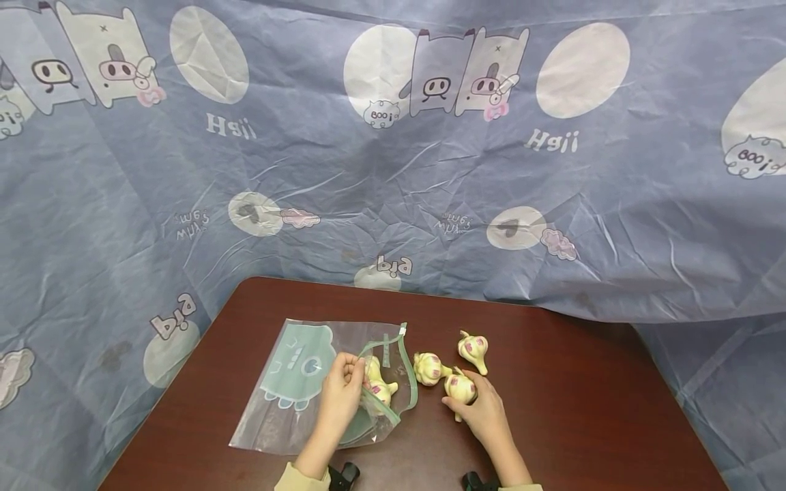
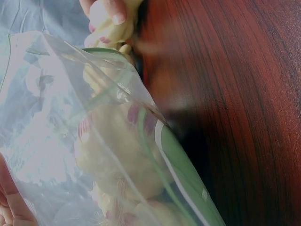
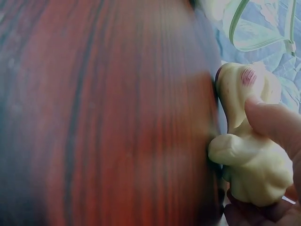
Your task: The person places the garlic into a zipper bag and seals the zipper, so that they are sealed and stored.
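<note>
Bag and bulbs on a table. The clear bag, printed with a green figure, lies on the brown table with its green-edged mouth spread open toward the right. Inside, just behind the mouth, are the bagged bulbs, at least two, seen through the film; the left wrist view shows them close together.

Outside, the middle bulb lies just beside the mouth, its stem pointing right, between the bag and the held bulb. The far bulb lies behind the held bulb, stem toward the person. A blue printed cloth hangs behind the table.

The left hand, fingers curled, pinches the bag near its mouth, beside the bagged bulbs. The right hand grips the held bulb between thumb and fingers, to the right of the mouth; whether this bulb touches the table cannot be told.
</note>
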Demonstrator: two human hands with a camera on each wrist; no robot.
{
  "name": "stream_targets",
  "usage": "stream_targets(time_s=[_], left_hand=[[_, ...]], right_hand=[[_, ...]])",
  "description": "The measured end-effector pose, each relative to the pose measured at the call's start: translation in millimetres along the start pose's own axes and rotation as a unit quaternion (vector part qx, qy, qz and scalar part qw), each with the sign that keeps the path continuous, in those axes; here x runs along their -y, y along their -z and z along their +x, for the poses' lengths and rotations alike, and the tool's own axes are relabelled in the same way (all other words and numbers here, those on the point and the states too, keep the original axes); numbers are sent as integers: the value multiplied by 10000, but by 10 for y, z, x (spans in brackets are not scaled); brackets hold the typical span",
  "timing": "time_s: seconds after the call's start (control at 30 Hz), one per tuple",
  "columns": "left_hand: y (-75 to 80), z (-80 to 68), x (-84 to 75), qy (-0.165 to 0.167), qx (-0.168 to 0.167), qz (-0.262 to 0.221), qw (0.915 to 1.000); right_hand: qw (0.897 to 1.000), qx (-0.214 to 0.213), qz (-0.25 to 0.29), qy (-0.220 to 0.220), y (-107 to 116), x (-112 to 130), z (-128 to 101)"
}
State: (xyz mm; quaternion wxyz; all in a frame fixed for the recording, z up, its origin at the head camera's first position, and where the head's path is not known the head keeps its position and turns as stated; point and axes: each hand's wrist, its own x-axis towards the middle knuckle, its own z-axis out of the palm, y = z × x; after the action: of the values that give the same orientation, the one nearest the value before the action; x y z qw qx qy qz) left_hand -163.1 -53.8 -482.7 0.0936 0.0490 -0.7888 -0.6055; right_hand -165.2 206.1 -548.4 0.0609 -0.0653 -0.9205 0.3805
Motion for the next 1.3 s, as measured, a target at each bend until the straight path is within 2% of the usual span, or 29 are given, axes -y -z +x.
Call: stream_targets(time_s=[0.27,0.4,0.53,0.9,1.17,1.3], left_hand=[[7,-5,-2,-124,-20,-19,9999],[14,-3,-5,-86,36,-89,9999],[23,1,-8,11,96,-125,9999],[28,5,-9,-6,80,-137,9999],[34,-2,-20,-76,62,-172,9998],[35,3,-24,-71,79,-271,9996]], right_hand=[[9999,-161,-23,54,74,37,-13],[9994,-301,50,180,146,108,-11],[9987,-376,191,298,203,209,-7],[9955,-347,724,502,252,581,0],[9918,-78,1126,600,171,762,2],[9893,125,1193,826,91,830,-24]])
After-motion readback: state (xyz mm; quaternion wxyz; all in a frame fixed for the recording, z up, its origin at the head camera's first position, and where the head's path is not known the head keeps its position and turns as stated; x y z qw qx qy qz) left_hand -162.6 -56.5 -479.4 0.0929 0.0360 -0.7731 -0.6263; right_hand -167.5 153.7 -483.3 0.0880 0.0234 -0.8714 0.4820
